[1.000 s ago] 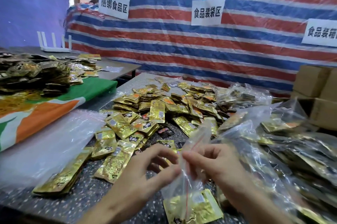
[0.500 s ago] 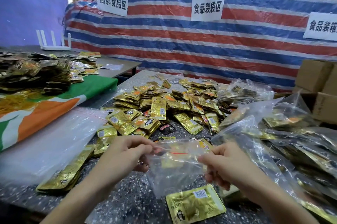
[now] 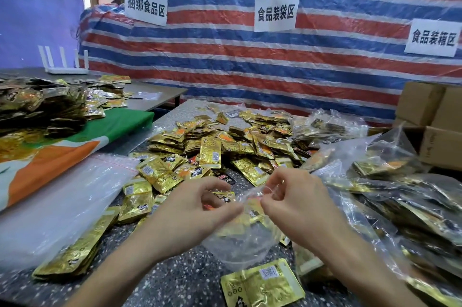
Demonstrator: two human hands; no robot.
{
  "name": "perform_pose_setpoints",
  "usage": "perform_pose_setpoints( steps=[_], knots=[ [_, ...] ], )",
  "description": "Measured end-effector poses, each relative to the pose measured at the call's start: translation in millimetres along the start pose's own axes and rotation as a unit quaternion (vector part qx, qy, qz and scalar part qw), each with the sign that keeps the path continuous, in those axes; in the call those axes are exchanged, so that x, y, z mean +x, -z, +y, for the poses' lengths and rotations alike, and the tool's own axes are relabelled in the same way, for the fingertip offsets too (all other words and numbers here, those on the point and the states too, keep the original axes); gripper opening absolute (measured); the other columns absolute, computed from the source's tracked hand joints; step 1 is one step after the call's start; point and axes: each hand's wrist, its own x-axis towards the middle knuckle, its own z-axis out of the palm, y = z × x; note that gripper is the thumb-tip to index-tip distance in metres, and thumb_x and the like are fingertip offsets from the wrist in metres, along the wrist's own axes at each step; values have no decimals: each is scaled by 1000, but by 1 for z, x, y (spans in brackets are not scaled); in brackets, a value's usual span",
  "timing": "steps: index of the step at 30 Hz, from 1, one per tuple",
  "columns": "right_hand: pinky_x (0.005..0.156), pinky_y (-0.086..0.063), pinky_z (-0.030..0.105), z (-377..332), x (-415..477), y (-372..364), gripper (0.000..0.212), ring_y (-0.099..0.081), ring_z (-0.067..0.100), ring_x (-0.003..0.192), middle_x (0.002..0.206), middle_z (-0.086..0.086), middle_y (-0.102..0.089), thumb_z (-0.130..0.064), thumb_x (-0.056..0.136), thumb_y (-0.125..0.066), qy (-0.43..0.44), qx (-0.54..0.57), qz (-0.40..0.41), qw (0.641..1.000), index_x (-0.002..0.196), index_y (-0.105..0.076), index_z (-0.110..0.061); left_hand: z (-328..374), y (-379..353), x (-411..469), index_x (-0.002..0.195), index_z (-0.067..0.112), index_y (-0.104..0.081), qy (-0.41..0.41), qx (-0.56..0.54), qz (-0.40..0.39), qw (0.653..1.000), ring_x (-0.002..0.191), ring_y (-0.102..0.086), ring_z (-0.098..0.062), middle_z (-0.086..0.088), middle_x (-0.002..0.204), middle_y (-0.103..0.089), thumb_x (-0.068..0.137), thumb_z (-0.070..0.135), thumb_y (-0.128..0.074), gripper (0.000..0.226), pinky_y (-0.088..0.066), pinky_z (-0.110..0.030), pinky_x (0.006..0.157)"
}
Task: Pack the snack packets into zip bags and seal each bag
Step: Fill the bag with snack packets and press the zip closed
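Observation:
A clear zip bag (image 3: 240, 241) hangs above the speckled table (image 3: 185, 279), pinched at its top edge between both hands. My left hand (image 3: 192, 214) grips the left part of the mouth and my right hand (image 3: 297, 204) grips the right part, the fingertips close together. The bag looks empty; gold shows through it from behind. One gold snack packet (image 3: 262, 284) lies flat just below the bag. A wide heap of gold snack packets (image 3: 225, 146) covers the table beyond my hands.
A stack of empty clear bags (image 3: 57, 204) lies at the left, with gold packets (image 3: 75, 256) at its near edge. Filled zip bags (image 3: 405, 196) pile up at the right. Cardboard boxes (image 3: 435, 126) stand far right. Another packet heap (image 3: 40, 104) sits on a green-orange cloth (image 3: 62, 154).
My hands, spread apart along the bag's top half a second ago, have come close together at its mouth. The bag now hangs lower and more bunched.

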Motion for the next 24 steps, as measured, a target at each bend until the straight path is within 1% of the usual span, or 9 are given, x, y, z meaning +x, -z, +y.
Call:
perform_pose_setpoints(
  steps=[3,5,9,11,13,15,17,20,24],
  knots=[
    [67,-57,45,4,3,-5,8,-63,19,71,69,-4,-66,-30,79,-63,-26,-23,-2,999,75,-62,-23,-1,3,-3,120,42,-51,-16,131,-36,991,83,-62,7,16,102,-62,75,41,-82,54,-53,-16,66],
    [68,-58,45,8,6,-8,9,-64,19,71,69,-3,-67,-30,80,-64,-33,-22,-18,999,75,-61,-23,-2,4,-1,111,37,-56,-44,135,-22,990,79,-64,4,13,100,-65,84,19,-74,37,-53,-20,60],
    [57,-58,42,18,9,-10,11,-65,14,60,68,-2,-67,-19,83,-67,-29,82,-31,996,73,-64,-23,-19,23,21,104,22,-65,-24,-59,8,998,76,-74,-19,-1,92,-78,94,5,-61,20,-63,-43,69],
    [46,-55,34,22,8,-11,16,-66,16,51,69,-3,-69,-15,87,-66,-44,145,-32,988,74,-61,-22,-30,38,35,116,19,-67,-12,-190,-84,978,99,-73,-24,-6,110,-76,88,26,-70,28,-62,-37,77],
    [43,-56,41,29,7,-14,17,-67,24,51,69,3,-69,-11,89,-65,-64,204,-23,977,78,-53,-17,-52,49,55,110,22,-72,-4,-221,-31,975,108,-70,-26,-4,114,-74,85,31,-71,27,-59,-31,80],
    [45,-56,52,34,5,-17,25,-68,25,54,64,2,-68,-10,90,-64,-64,225,-8,972,74,-48,-21,-84,57,82,96,28,-73,-10,-69,134,989,104,-68,-23,2,108,-74,90,12,-68,18,-53,-28,74],
    [44,-55,51,37,3,-21,35,-71,25,59,65,2,-69,-9,90,-64,-58,235,-7,970,66,-48,-28,-115,62,104,99,30,-70,8,114,208,971,102,-63,-17,4,120,-67,86,-10,-57,45,-48,-27,63],
    [40,-54,37,39,5,-24,33,-69,28,58,78,10,-70,-5,89,-64,-63,261,-15,963,66,-54,-27,-151,67,131,129,35,-60,26,336,99,936,128,-49,-20,7,150,-46,75,-16,-52,75,-52,-41,90],
    [44,-51,27,40,9,-26,20,-60,15,43,59,1,-63,-9,89,-68,-63,271,-19,960,75,-63,-22,-176,67,147,149,47,-33,51,467,8,883,148,-18,-17,16,159,-30,78,-4,-55,90,-20,-49,119]
  ],
)
